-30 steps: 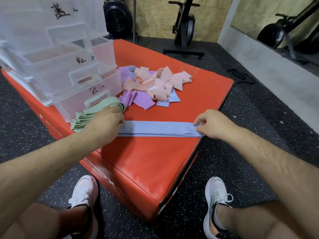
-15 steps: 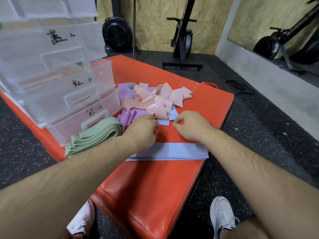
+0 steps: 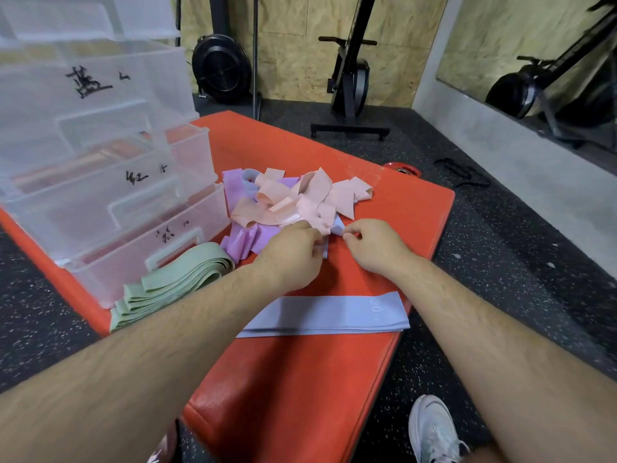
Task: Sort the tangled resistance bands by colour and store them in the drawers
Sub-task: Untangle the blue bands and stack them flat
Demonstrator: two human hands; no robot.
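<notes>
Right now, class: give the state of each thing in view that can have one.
Left hand: pinching the tangled blue band.
Right hand: pinching the same band's corner.
Flat blue band: laid out straight, untouched.
Green bands: stacked flat, untangled.
Peach and purple pile: tangled.
Lower two drawers: pulled partly out.

Head cam, fwd/down, close over orange mat (image 3: 300, 379); edges prob warped

Drawer unit (image 3: 110, 202) walls off left side of worktop (image 3: 414, 208). Green band stack (image 3: 173, 285) lies just in front of bottom drawer. Tangled pile (image 3: 300, 198) fills middle. Bare strips: behind pile, right of pile to edge, between pile and flat blue band (image 3: 327, 315), near end below it.
</notes>
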